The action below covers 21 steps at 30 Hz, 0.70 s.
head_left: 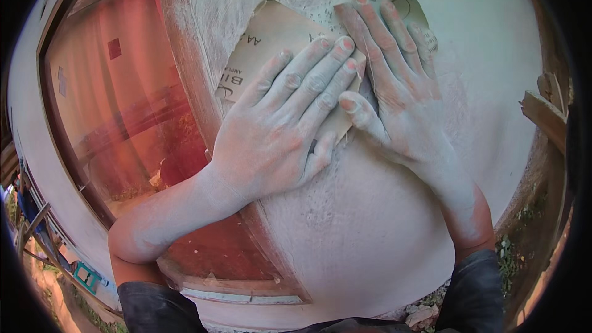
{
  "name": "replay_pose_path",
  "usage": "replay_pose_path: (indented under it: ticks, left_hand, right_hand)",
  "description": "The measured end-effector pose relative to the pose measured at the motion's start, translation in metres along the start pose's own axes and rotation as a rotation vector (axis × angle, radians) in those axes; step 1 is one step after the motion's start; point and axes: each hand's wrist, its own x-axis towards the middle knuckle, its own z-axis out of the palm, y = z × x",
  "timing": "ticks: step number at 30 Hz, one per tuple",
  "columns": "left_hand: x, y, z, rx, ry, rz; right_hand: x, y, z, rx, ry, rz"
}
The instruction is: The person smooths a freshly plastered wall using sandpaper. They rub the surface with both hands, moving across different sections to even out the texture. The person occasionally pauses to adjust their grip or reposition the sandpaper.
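Note:
Both dust-whitened hands press on a pale rendered wall. My left hand lies flat, fingers stretched out, over a grey-backed sheet of sandpaper with printed backing and a torn edge. Just right of it, my right hand rests with long fingers extended over a second sandpaper piece, its thumb near my left fingertips. The abrasive faces are hidden against the wall. Along the wall’s left runs a narrow powder-smeared frame edge.
A glazed panel in a dark frame shows reddish fabric behind it at the left. Broken wooden boards stick out at the right. A teal plastic object and slats are at the lower left. Stones lie below the wall.

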Motion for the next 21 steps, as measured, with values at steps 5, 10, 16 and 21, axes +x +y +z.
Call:
replay_pose_path:
  ticks: [5,10,16,21]
  left_hand:
    - [-0.165,0.116,0.038,-0.087,-0.219,0.012]
    - [-0.259,0.206,0.083,-0.322,-0.116,-0.210]
    - [-0.129,0.074,0.023,0.101,-0.036,-0.428]
    - [-0.045,0.043,0.020,0.174,0.112,-0.310]
  right_hand:
    - [-0.202,-0.106,0.007,0.212,-0.255,0.029]
    - [-0.369,-0.147,-0.013,0.217,-0.620,-0.025]
    - [-0.175,-0.046,0.000,0.003,-0.186,0.123]
    - [-0.120,-0.006,0.001,0.120,0.098,0.216]
